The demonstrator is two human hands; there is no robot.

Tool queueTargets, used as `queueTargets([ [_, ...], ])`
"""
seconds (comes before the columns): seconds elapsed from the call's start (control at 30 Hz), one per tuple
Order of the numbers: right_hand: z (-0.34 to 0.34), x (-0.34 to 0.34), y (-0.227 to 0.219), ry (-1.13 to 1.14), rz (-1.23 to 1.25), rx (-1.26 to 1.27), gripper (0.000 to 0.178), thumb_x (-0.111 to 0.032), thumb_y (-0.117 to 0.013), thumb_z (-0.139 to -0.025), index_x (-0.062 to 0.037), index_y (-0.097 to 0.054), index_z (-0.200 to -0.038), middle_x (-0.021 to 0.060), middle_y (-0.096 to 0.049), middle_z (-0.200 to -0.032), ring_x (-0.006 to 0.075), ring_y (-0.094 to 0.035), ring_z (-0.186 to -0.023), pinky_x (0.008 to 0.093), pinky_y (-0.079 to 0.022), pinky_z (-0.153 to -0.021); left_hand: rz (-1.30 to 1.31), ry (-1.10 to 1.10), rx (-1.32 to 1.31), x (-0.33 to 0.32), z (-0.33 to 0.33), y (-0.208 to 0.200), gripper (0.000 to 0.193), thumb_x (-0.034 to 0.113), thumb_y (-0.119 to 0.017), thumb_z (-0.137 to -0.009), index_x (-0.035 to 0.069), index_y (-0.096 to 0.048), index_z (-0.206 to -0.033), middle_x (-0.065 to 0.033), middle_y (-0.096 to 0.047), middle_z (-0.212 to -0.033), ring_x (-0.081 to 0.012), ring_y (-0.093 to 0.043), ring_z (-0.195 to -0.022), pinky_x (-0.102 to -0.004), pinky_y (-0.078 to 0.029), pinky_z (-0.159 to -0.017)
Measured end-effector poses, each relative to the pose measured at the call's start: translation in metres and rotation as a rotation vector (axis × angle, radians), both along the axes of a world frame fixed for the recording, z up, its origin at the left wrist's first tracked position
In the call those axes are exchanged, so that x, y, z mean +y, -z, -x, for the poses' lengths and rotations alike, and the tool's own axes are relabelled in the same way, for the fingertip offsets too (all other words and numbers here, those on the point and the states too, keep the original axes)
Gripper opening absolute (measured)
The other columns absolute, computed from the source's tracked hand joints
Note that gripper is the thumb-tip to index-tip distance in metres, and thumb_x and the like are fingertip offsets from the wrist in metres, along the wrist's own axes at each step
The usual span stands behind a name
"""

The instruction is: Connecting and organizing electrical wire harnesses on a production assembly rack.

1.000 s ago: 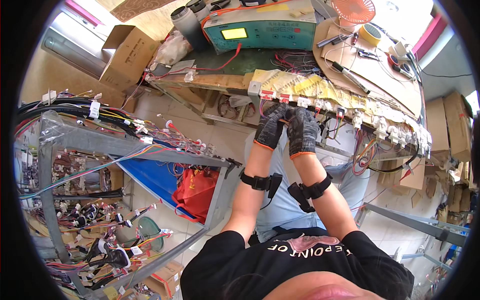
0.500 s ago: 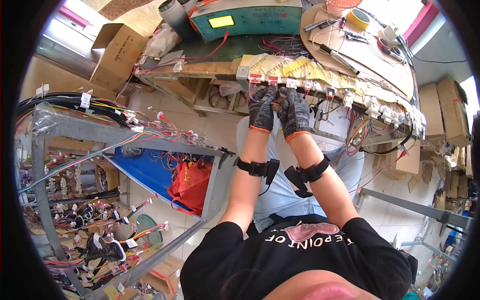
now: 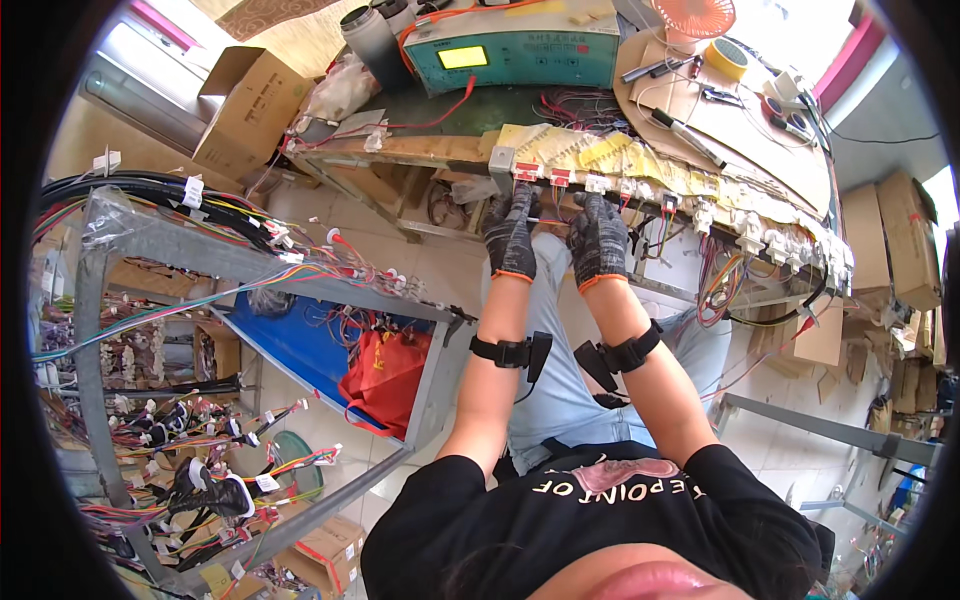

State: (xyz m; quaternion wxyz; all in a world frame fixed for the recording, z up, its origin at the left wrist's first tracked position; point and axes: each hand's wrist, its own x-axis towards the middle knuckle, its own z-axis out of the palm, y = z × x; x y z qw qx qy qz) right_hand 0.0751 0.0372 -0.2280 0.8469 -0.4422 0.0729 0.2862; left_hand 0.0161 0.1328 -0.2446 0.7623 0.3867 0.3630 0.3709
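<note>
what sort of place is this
Probably a wire-harness workshop: a teal box with a lit screen stands on the bench, connectors line the bench's front edge, and wires crowd the rack.

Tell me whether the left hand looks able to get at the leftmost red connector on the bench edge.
Probably yes: the left hand is close below the red connector in this view, and nothing solid shows between them.
</note>
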Motion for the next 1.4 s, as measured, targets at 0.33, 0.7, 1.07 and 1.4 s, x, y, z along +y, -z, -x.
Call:
queueTargets([
  [0.33,-0.007,0.000,0.023,-0.077,0.585,-0.545,0.023,-0.006,-0.055,-0.078,-0.0060,-0.059,-0.100,0.0124,-0.058,-0.082,0.0281,-0.056,-0.075,0.0371,-0.046,-0.065,-0.143,0.087,-0.078,0.022,-0.001,0.011,0.010,0.009,-0.061,-0.088,0.002,-0.063,-0.094,-0.0031,-0.063,-0.081,-0.0106,-0.058,-0.070,-0.0257,-0.049,-0.067],
  [0.7,-0.009,-0.003,0.032,-0.052,0.629,-0.785,0.030,0.003,-0.057,-0.071,-0.0060,-0.060,-0.099,0.0136,-0.061,-0.089,0.0318,-0.058,-0.085,0.0365,-0.048,-0.077,-0.137,0.147,-0.207,0.034,-0.005,0.029,0.014,0.009,-0.054,-0.092,0.003,-0.061,-0.102,-0.0033,-0.063,-0.091,-0.0116,-0.059,-0.078,-0.0257,-0.049,-0.072],
  [1.07,-0.002,0.001,-0.008,-0.015,0.032,0.089,0.016,-0.021,-0.052,-0.089,-0.0080,-0.061,-0.093,-0.0030,-0.040,-0.053,0.0093,-0.032,-0.039,0.0255,-0.024,-0.037,-0.231,0.154,-0.064,0.030,-0.001,0.024,0.014,0.015,-0.055,-0.092,0.007,-0.062,-0.101,-0.0004,-0.063,-0.089,-0.0086,-0.057,-0.074,-0.0243,-0.048,-0.066],
  [1.4,-0.003,-0.012,-0.025,-0.143,0.064,0.177,0.017,-0.017,-0.057,-0.087,-0.0108,-0.063,-0.102,-0.0025,-0.045,-0.058,0.0094,-0.037,-0.043,0.0251,-0.031,-0.039,-0.089,0.170,-0.317,0.026,-0.015,0.024,0.018,0.017,-0.054,-0.093,0.005,-0.060,-0.106,-0.0029,-0.063,-0.088,-0.0111,-0.059,-0.073,-0.0243,-0.050,-0.064],
])
